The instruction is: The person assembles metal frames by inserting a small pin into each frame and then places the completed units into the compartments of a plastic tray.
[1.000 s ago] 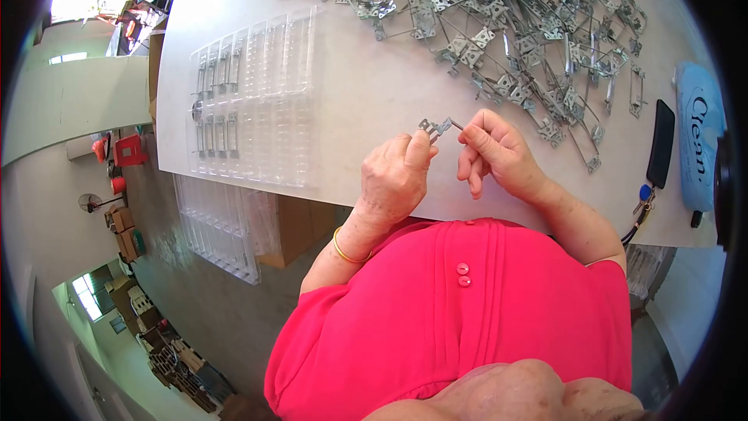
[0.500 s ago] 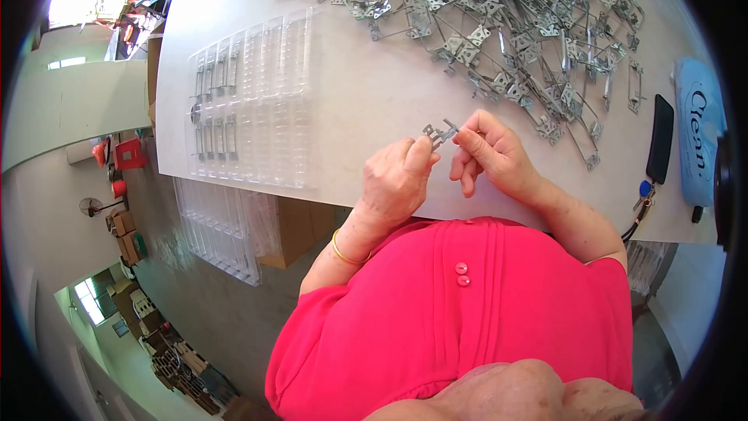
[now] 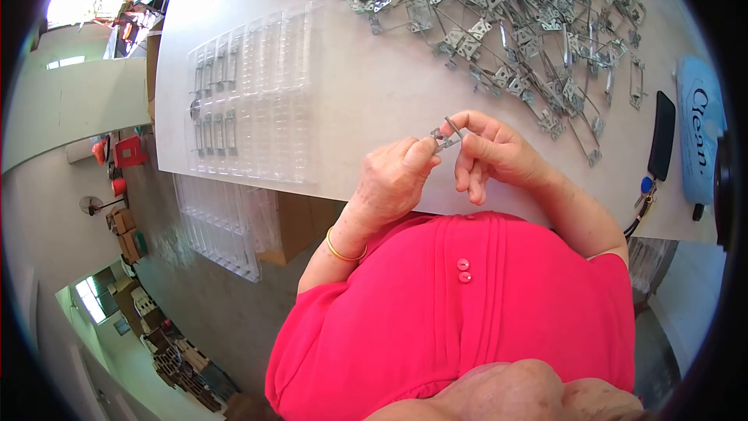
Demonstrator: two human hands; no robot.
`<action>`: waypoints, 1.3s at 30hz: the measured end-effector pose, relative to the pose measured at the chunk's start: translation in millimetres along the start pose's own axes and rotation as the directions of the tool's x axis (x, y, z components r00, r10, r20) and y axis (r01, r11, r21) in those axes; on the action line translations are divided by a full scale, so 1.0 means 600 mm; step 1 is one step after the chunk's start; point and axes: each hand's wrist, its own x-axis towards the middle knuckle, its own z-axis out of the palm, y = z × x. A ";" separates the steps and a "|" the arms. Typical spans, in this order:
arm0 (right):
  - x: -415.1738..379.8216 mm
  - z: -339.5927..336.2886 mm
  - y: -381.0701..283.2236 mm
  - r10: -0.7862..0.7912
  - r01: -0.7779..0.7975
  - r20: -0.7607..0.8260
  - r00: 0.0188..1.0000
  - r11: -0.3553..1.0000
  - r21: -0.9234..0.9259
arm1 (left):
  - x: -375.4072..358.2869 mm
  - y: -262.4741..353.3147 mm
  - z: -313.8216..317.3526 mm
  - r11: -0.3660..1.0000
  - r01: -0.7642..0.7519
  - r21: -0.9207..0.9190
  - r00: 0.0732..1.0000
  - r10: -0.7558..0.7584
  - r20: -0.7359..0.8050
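My left hand [image 3: 396,178], with a gold bangle on its wrist, pinches a small metal part [image 3: 446,139] between thumb and index finger. At the other end of that part, my right hand [image 3: 499,152] has its thumb and index finger on a thin rod, its other fingers curled below. Both hands are over the table's near edge, in front of the pink shirt. Beyond them lies a large heap of similar metal parts [image 3: 506,23]. To the left, a clear plastic tray [image 3: 273,101] holds several metal parts in its left slots.
At the right lie a black phone [image 3: 661,136], keys on a strap [image 3: 645,195] and a blue packet [image 3: 699,132]. More clear trays [image 3: 214,226] and a cardboard box [image 3: 300,226] are below the table's left edge. A red stool [image 3: 130,152] stands farther off.
The metal part has turned between my fingers, and its rod now points up and left from my right fingertips. My right hand has shifted slightly, its lower fingers a little lower.
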 end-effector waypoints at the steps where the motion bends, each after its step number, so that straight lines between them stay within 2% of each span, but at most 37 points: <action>1: -0.001 0.000 -0.002 0.000 0.000 -0.003 1.000 1.000 0.003 | 0.000 0.000 0.000 0.999 0.019 -0.051 1.000 -0.019 0.013; 4: -0.002 -0.001 -0.008 0.022 -0.020 -0.022 1.000 0.997 0.074 | 0.000 0.004 -0.004 0.986 0.060 -0.156 0.997 -0.053 0.049; 6: -0.001 -0.004 -0.010 -0.004 -0.003 -0.055 0.998 0.993 -0.121 | -0.003 0.009 -0.007 0.974 0.089 -0.206 0.994 -0.076 0.073; 9: 0.004 -0.019 0.001 -0.061 0.036 -0.105 0.993 0.975 -0.221 | -0.007 0.010 -0.009 0.946 0.176 -0.273 0.981 -0.146 0.129; 13: 0.004 -0.012 0.004 -0.045 0.032 -0.089 0.995 0.989 -0.145 | -0.013 -0.004 -0.009 0.923 0.169 -0.347 0.975 -0.104 0.196; 16: 0.007 -0.010 0.008 -0.020 0.012 -0.153 0.988 0.998 -0.054 | -0.017 -0.003 -0.014 0.914 0.155 -0.376 0.965 -0.059 0.255; 18: 0.009 -0.016 0.007 -0.120 0.123 -0.276 0.954 0.992 -0.004 | -0.017 0.002 -0.015 0.908 0.144 -0.394 0.954 -0.022 0.299; 19: 0.010 -0.011 0.004 -0.121 0.124 -0.273 0.955 0.992 -0.007 | -0.016 0.006 -0.012 0.837 0.293 -0.463 0.942 -0.170 0.289; 20: 0.007 -0.001 0.002 -0.230 0.225 -0.307 0.924 0.973 -0.050 | -0.016 0.008 -0.011 0.734 0.425 -0.529 0.904 -0.314 0.290; 21: 0.004 0.005 0.002 -0.335 0.322 -0.337 0.880 0.942 -0.094 | -0.014 0.008 -0.011 0.735 0.425 -0.529 0.904 -0.315 0.289; 22: 0.004 0.006 0.009 -0.334 0.321 -0.337 0.880 0.942 -0.095 | -0.012 0.006 -0.010 0.647 0.518 -0.559 0.855 -0.415 0.311; 23: 0.006 0.003 0.018 -0.440 0.410 -0.293 0.849 0.898 -0.160 | -0.009 0.005 -0.009 0.548 0.598 -0.585 0.794 -0.505 0.338; 24: 0.007 0.002 0.024 -0.539 0.495 -0.242 0.807 0.840 -0.220 | -0.010 0.003 -0.006 0.504 0.612 -0.609 0.779 -0.518 0.355; 27: 0.005 0.006 0.028 -0.568 0.496 -0.207 0.797 0.810 -0.313 | -0.006 0.008 -0.006 0.458 0.648 -0.609 0.746 -0.542 0.386; 28: 0.009 0.004 0.032 -0.568 0.496 -0.208 0.797 0.810 -0.313 | -0.006 0.009 -0.002 0.457 0.648 -0.609 0.746 -0.542 0.387; 29: 0.016 -0.001 0.038 -0.721 0.538 -0.104 0.685 0.597 -0.595 | -0.007 0.008 0.005 0.480 0.609 -0.632 0.777 -0.523 0.351; 30: 0.019 -0.004 0.041 -0.818 0.514 0.055 0.573 0.307 -0.801 | -0.008 0.008 0.009 0.502 0.567 -0.653 0.806 -0.503 0.312; 31: 0.018 -0.003 0.039 -0.817 0.516 0.057 0.573 0.305 -0.800 | -0.007 0.008 0.008 0.503 0.566 -0.654 0.806 -0.504 0.310; 33: 0.012 0.002 0.036 -0.819 0.377 0.086 0.568 0.166 -0.911 | -0.005 0.010 0.004 0.559 0.590 -0.583 0.794 -0.534 0.291; 34: 0.011 0.004 0.038 -0.819 0.377 0.085 0.567 0.166 -0.911 | -0.005 0.011 0.005 0.559 0.590 -0.583 0.794 -0.534 0.291; 36: 0.007 0.008 0.040 -0.756 0.294 -0.019 0.655 0.277 -0.915 | -0.006 0.011 0.009 0.685 0.523 -0.507 0.843 -0.503 0.189; 37: 0.007 0.008 0.044 -0.757 0.293 -0.019 0.653 0.277 -0.915 | -0.006 0.010 0.015 0.686 0.522 -0.507 0.844 -0.502 0.189; 38: 0.009 0.008 0.051 -0.731 0.288 -0.068 0.679 0.350 -0.891 | -0.007 0.010 0.024 0.849 0.407 -0.337 0.910 -0.407 0.073; 39: 0.010 0.010 0.053 -0.700 0.280 -0.115 0.704 0.423 -0.862 | -0.008 0.010 0.030 0.952 0.276 -0.134 0.960 -0.281 -0.019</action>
